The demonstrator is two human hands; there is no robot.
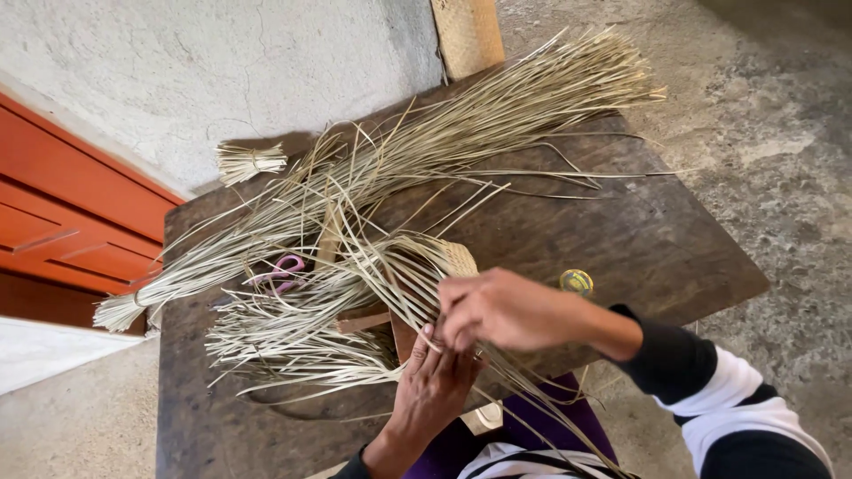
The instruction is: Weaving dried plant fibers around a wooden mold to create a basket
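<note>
Dark worn wooden table point(657, 239) on concrete floor carries loose pale dried palm-leaf strips point(461, 133). Right hand point(501, 310) fingers pinch single strip at partly woven mat edge point(448, 257); left hand point(435, 381) fingers press strips from below. Judgement: keep strip taut, flat, tight against neighbours. Pink-handled scissors point(282, 269) lie near.

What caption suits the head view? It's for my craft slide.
Both hands weave pale straw strips on a dark wooden table.
</note>
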